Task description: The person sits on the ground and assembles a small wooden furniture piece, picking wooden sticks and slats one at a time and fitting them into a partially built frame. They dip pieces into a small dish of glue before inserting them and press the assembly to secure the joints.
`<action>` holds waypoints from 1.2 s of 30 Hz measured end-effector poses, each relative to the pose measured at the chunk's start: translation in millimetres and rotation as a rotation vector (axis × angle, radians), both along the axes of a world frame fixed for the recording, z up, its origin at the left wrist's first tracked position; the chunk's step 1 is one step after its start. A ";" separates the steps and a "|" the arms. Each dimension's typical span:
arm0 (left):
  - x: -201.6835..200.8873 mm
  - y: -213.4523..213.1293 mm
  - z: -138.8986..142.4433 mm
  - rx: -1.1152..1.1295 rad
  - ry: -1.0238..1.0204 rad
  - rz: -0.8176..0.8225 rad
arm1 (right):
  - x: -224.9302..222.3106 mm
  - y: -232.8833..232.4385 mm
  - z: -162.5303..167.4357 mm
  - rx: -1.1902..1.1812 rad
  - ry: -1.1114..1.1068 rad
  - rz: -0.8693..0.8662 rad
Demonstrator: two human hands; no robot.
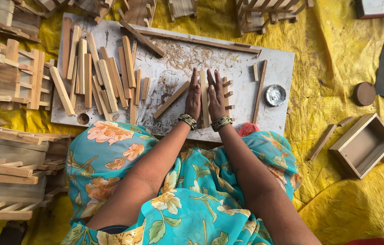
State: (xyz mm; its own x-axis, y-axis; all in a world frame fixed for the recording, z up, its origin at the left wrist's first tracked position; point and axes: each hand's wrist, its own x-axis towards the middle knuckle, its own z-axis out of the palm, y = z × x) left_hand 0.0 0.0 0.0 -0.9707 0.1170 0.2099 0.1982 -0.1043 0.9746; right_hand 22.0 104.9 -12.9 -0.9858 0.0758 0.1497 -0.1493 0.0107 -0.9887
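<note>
1. A person sits on yellow sheeting [337, 54] at a white work board [273, 63], both hands laid flat on it, fingers straight and pointing to 12 o'clock.
2. The left hand [193, 97] and right hand [216, 96] lie palm-down, fingers together, on either side of an upright wooden slat [204, 102]; each presses against it, gripping nothing.
3. Short wooden crosspieces [228, 95] stick out from under the right hand toward 3 o'clock.
4. A loose strip [171, 100] lies tilted just beside the left hand, at its 9 o'clock.
5. Beaded bangles [187, 121] circle both wrists.
6. A heap of cut wooden sticks [101, 77] covers the board's left part, well apart from the hands.
7. A small round metal tin [275, 95] sits on the board at 3 o'clock of the right hand.
8. An open wooden box [363, 145] rests on the sheeting at 4 o'clock; finished wooden racks [6, 168] are stacked at 8 o'clock.
</note>
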 end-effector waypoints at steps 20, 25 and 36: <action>3.1 6.9 -19.4 -0.066 -0.023 -0.014 | -10.9 -8.8 17.0 -0.233 -0.051 0.080; 0.4 11.1 -17.9 -0.073 -0.050 -0.003 | -13.3 -7.2 18.2 -0.184 -0.037 0.073; 0.6 9.2 -19.0 -0.112 -0.067 -0.001 | -12.6 -8.5 16.7 -0.045 -0.028 0.030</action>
